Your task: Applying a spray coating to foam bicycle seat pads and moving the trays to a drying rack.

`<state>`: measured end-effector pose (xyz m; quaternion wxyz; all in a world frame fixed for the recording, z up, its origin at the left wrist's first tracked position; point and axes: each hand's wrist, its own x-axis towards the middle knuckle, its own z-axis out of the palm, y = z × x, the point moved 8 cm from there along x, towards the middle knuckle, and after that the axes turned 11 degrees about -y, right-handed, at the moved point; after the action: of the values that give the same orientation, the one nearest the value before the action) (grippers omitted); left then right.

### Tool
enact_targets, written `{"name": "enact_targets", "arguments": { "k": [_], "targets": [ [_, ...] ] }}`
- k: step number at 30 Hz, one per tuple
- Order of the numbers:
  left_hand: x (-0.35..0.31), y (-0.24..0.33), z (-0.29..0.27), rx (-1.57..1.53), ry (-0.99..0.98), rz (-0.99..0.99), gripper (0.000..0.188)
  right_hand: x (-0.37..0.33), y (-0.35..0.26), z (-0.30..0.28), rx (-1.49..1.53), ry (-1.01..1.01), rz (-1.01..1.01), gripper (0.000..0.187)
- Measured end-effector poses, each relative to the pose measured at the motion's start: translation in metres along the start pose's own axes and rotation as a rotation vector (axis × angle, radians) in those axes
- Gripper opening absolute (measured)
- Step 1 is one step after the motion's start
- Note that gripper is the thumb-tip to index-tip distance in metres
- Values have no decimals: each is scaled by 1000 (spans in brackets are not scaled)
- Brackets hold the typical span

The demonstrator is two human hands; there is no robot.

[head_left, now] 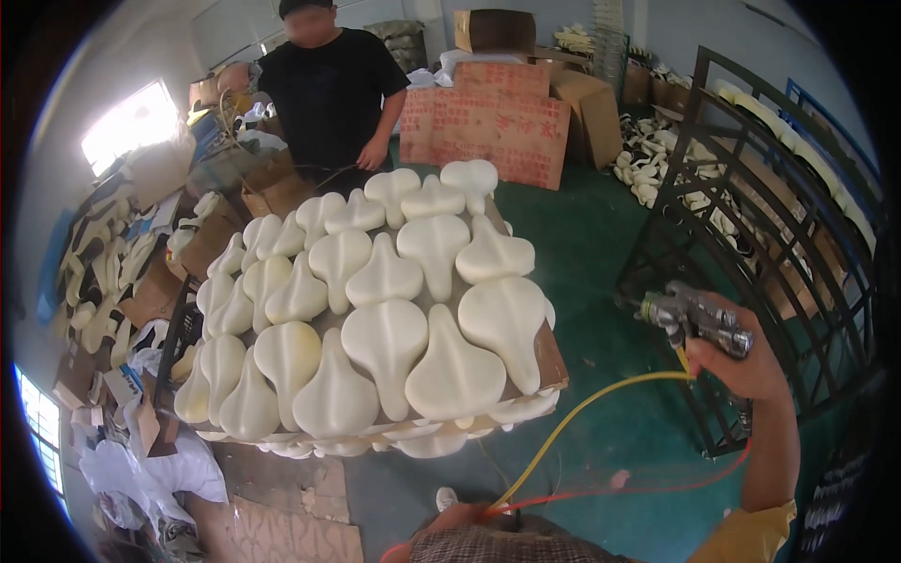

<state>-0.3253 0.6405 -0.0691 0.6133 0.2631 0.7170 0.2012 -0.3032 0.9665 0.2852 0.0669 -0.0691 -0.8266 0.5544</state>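
Observation:
My right hand, at the right, is wrapped round a metal spray gun whose nozzle points left. A yellow hose and a red hose run from the gun down to the lower edge. There my left hand is closed about the hoses, its fingers mostly hidden. Left of the gun, and apart from it, rows of cream bicycle saddle pads lie on a board. Some have their narrow ends toward me, others away. More pads show beneath the board's near edge.
A person in a black shirt stands beyond the board. A dark metal rack curves along the right side. Cardboard boxes stand at the back. Loose pads heap at the left, above plastic bags. Flattened cardboard lies on the green floor.

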Motion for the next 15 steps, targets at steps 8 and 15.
{"name": "enact_targets", "arguments": {
  "k": [8, 15],
  "targets": [
    [0, 7, -28, -11, 4, 84, 30, 39, -7, 8, 15, 1, -25, 40],
    [0, -3, -41, 17, 8, 123, 31, 68, -32, 41, -13, -87, -110, 44]
  ]
}}
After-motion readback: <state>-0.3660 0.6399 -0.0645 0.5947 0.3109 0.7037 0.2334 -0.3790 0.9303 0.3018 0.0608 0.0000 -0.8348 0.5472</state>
